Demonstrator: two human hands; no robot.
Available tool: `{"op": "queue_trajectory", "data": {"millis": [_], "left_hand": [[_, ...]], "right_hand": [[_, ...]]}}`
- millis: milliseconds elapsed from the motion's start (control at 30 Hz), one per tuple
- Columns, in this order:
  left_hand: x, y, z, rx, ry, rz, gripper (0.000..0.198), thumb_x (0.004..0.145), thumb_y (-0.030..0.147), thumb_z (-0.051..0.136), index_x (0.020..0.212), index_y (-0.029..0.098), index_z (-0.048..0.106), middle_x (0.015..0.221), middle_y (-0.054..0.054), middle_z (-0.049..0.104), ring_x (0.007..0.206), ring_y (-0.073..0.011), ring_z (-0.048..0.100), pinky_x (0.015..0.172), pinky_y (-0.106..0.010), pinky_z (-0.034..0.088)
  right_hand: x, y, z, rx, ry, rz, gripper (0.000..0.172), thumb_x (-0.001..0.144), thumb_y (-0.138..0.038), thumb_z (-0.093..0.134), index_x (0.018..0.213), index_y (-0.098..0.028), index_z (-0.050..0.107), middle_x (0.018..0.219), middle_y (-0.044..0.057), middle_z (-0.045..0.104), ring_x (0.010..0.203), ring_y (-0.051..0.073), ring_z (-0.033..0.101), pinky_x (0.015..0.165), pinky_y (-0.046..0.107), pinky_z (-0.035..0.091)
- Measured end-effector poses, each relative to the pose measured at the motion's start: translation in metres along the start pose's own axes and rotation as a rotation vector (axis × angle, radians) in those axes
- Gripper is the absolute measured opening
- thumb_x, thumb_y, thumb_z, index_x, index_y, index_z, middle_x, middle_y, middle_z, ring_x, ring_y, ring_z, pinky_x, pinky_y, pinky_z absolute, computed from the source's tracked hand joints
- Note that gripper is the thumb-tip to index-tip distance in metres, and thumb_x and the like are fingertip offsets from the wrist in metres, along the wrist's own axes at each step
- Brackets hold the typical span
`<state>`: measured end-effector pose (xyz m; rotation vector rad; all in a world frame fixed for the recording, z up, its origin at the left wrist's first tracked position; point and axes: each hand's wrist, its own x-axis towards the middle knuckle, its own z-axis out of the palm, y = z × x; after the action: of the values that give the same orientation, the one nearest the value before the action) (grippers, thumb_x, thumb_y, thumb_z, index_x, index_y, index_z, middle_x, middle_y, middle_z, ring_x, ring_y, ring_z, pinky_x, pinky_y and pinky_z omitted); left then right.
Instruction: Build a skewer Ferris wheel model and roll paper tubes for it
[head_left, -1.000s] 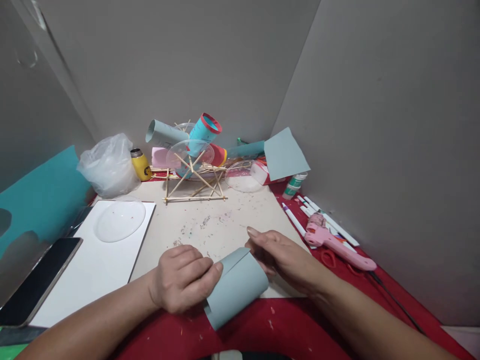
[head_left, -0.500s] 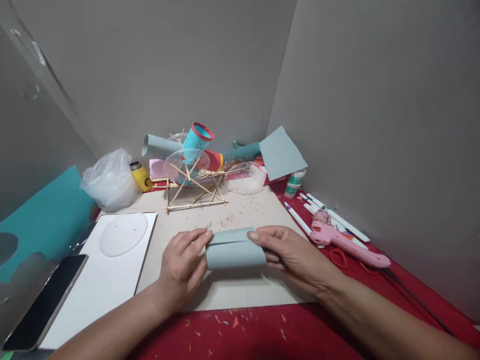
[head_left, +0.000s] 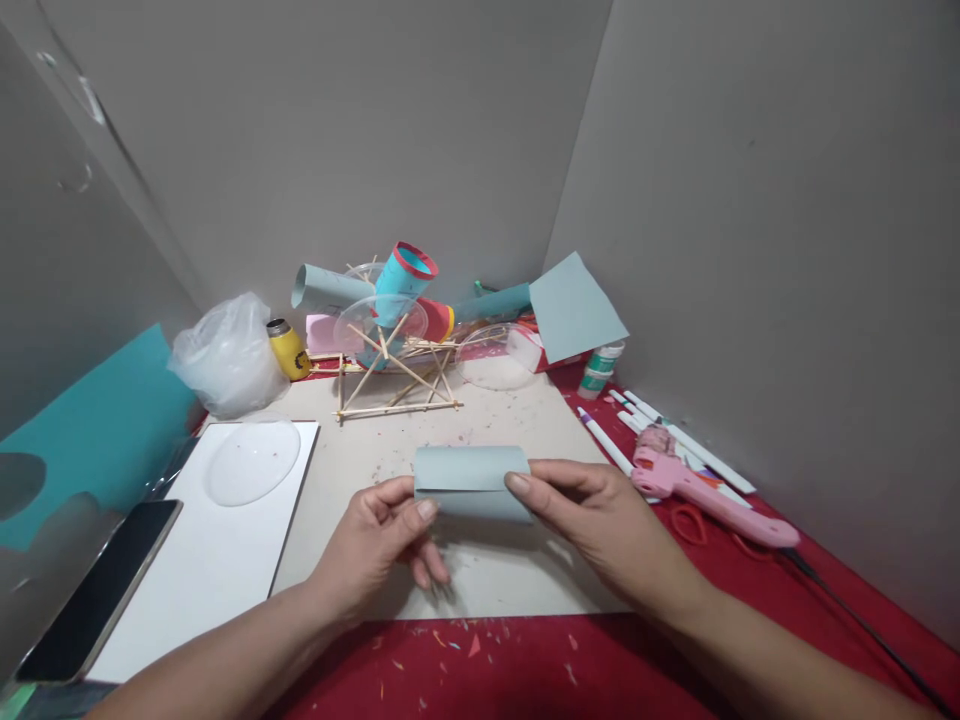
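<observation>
A grey-blue sheet of paper rolled into a paper tube lies sideways between my hands, just above the pale board. Its overlapping edge shows as a dark seam along the side facing me. My right hand pinches the right end, thumb on the seam and fingers behind. At the left end, the thumb and index finger of my left hand close on the tube, while its other fingers hang below. Farther back stands a stick frame carrying a blue paper cup with a red rim and other coloured paper cups.
On the right are a pink glue gun, white markers, small stacked tubs and a grey-blue paper sheet. To the left lie a phone, a white board, a clear disc, a plastic bag and a yellow bottle.
The tube has turned, so its seam runs lower and nearly level. My left hand has shifted downward at its end, with the lower fingers loosened away. My right hand keeps its pinch.
</observation>
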<state>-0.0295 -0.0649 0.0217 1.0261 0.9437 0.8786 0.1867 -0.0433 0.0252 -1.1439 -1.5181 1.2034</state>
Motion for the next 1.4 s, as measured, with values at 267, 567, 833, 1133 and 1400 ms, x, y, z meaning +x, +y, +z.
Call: {"op": "queue_trajectory", "data": {"millis": [267, 567, 833, 1133, 1400], "left_hand": [[0.001, -0.006, -0.001, -0.102, 0.05, 0.031, 0.04, 0.083, 0.044, 0.071, 0.103, 0.01, 0.07, 0.076, -0.008, 0.073, 0.068, -0.0128, 0.069, 0.053, -0.016, 0.049], [0.0, -0.004, -0.002, -0.11, 0.035, 0.027, 0.038, 0.081, 0.04, 0.074, 0.106, 0.012, 0.072, 0.096, -0.012, 0.074, 0.08, -0.0164, 0.071, 0.059, -0.019, 0.052], [0.0, -0.005, -0.001, -0.154, 0.058, 0.008, 0.04, 0.077, 0.041, 0.077, 0.102, 0.01, 0.073, 0.094, -0.013, 0.074, 0.081, -0.0182, 0.072, 0.06, -0.019, 0.053], [0.003, -0.008, -0.003, -0.182, 0.074, 0.019, 0.036, 0.08, 0.042, 0.074, 0.096, 0.01, 0.074, 0.081, -0.01, 0.075, 0.071, -0.0136, 0.071, 0.058, -0.017, 0.052], [0.003, -0.007, -0.003, -0.137, 0.077, 0.007, 0.034, 0.077, 0.039, 0.077, 0.097, 0.011, 0.073, 0.081, -0.009, 0.076, 0.072, -0.0148, 0.071, 0.06, -0.018, 0.053]], "right_hand": [[-0.003, 0.001, 0.008, -0.104, -0.004, -0.096, 0.039, 0.081, -0.052, 0.065, 0.06, -0.018, 0.066, 0.063, 0.002, 0.057, 0.063, 0.016, 0.05, 0.059, 0.025, 0.043], [-0.002, 0.004, 0.005, -0.057, -0.07, 0.022, 0.04, 0.08, -0.055, 0.065, 0.064, -0.018, 0.067, 0.061, 0.0, 0.054, 0.061, 0.014, 0.046, 0.057, 0.025, 0.04], [0.0, 0.006, 0.005, -0.095, -0.056, 0.034, 0.043, 0.077, -0.059, 0.066, 0.062, -0.019, 0.067, 0.052, -0.003, 0.039, 0.05, 0.011, 0.031, 0.046, 0.024, 0.029], [0.0, 0.009, 0.006, -0.065, -0.083, 0.061, 0.044, 0.078, -0.059, 0.065, 0.06, -0.018, 0.061, 0.054, -0.004, 0.037, 0.051, 0.01, 0.029, 0.046, 0.024, 0.027], [0.001, 0.015, 0.003, -0.005, -0.111, 0.162, 0.046, 0.074, -0.061, 0.068, 0.06, -0.018, 0.058, 0.05, -0.006, 0.034, 0.05, 0.009, 0.027, 0.046, 0.024, 0.022]]}}
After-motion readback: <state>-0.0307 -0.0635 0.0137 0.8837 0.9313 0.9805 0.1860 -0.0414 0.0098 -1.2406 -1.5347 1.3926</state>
